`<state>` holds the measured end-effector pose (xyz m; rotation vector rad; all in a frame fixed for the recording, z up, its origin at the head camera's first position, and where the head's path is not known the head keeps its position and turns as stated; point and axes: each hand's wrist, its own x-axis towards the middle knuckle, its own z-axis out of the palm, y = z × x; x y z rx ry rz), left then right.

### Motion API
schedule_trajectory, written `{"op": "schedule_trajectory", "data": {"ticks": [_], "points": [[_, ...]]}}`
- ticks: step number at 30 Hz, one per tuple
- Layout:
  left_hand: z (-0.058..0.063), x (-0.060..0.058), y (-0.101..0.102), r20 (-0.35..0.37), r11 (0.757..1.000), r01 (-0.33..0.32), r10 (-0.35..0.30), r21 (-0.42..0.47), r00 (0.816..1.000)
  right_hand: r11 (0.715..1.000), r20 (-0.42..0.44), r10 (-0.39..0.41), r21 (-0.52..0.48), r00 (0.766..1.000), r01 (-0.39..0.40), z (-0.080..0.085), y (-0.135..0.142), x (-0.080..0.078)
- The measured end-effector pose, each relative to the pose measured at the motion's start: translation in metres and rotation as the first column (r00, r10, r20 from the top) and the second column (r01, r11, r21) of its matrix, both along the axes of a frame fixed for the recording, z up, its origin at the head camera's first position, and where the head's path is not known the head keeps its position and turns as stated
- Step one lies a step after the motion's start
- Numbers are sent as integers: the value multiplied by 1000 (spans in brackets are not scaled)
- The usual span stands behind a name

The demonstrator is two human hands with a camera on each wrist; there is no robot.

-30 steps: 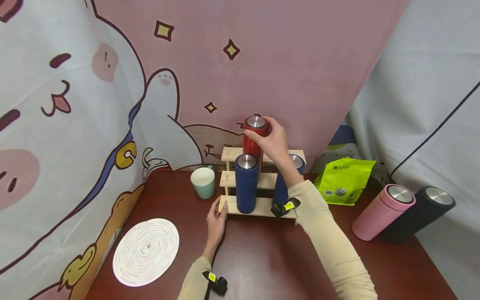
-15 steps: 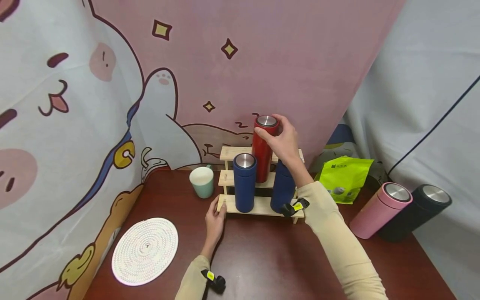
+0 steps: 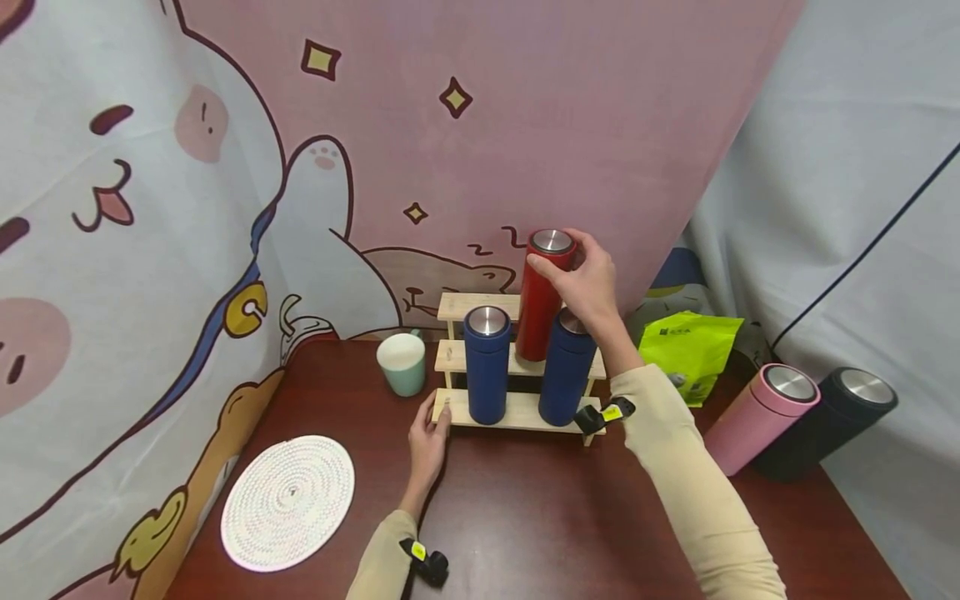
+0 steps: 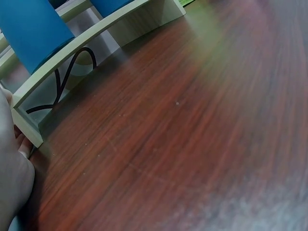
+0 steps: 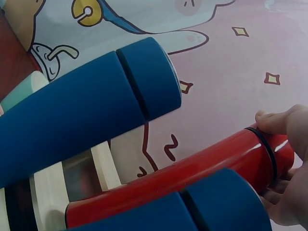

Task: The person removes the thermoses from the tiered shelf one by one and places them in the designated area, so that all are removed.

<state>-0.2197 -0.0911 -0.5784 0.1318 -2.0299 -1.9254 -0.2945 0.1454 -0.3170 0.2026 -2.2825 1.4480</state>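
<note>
My right hand grips a red thermos bottle around its top, thumb on the left side. The red bottle is upright, its base at the middle step of a three-step wooden rack. In front, two blue thermos bottles stand on the lowest step; the right one partly covers the red bottle in the right wrist view. My left hand holds the left end of the lowest step, thumb on top; the left wrist view shows its fingers at the rack's end panel.
A mint mug stands left of the rack, with a round woven mat nearer. On the right are a lime-green pouch, a pink bottle and a black bottle. A printed cloth hangs close behind the rack.
My right hand has moved the red bottle to the right, from behind the left blue bottle to between the two blue ones. The left hand keeps its hold on the rack.
</note>
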Motion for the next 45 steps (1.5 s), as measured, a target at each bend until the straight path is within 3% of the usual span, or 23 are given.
{"op": "schedule_trajectory", "data": {"ticks": [20, 36, 45], "points": [[0, -1, -2, 19, 1000, 5, -4, -4, 1000, 997, 39, -76, 1, 996, 76, -2, 34, 4], [-3, -1, -1, -10, 1000, 18, -18, 14, 1000, 987, 32, -163, -9, 986, 163, -6, 63, 18], [-2, -1, -1, -9, 999, 20, -19, 28, 1000, 980, 16, -198, 33, 980, 198, -6, 82, 24]]}}
